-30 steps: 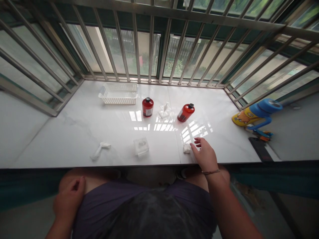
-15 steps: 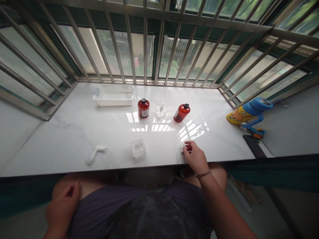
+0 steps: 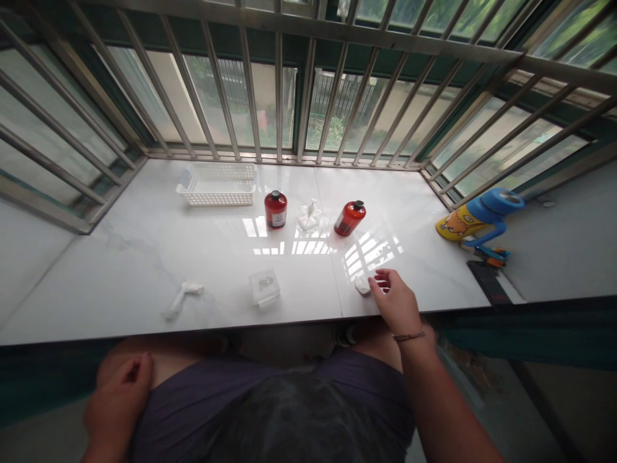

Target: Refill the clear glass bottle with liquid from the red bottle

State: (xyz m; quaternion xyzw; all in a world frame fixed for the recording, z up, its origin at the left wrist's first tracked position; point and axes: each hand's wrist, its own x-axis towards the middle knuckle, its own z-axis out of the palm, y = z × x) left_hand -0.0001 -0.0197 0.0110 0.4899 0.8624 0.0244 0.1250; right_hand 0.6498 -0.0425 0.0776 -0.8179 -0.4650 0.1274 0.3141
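Note:
On the white marbled counter (image 3: 308, 302) lies a small crumpled white piece (image 3: 362, 285), perhaps tissue. My right hand (image 3: 393, 296) is just to its right, fingers apart and holding nothing; the thumb and fingertips are very close to the piece, and I cannot tell if they touch it. My left hand (image 3: 118, 399) rests on my left thigh, loosely curled, with a gap between thumb and fingers and nothing visible in it. Left of the white piece stands a small clear box (image 3: 264, 288). Farther left is a twisted white strip (image 3: 183, 300), like rolled tissue.
Two red bottles with black caps, one upright (image 3: 276, 210) and one seen at a slant (image 3: 349, 218), flank a crumpled white wad (image 3: 309, 216). A white perforated basket (image 3: 216, 186) sits at the back left. At right are a blue-yellow flask (image 3: 477, 215) and a dark flat object (image 3: 489, 283). Metal bars (image 3: 308, 96) line the window.
My right hand has let go of the small white piece and drawn slightly right. The piece now shows on the counter. My left hand stays on the thigh; the view shifted slightly.

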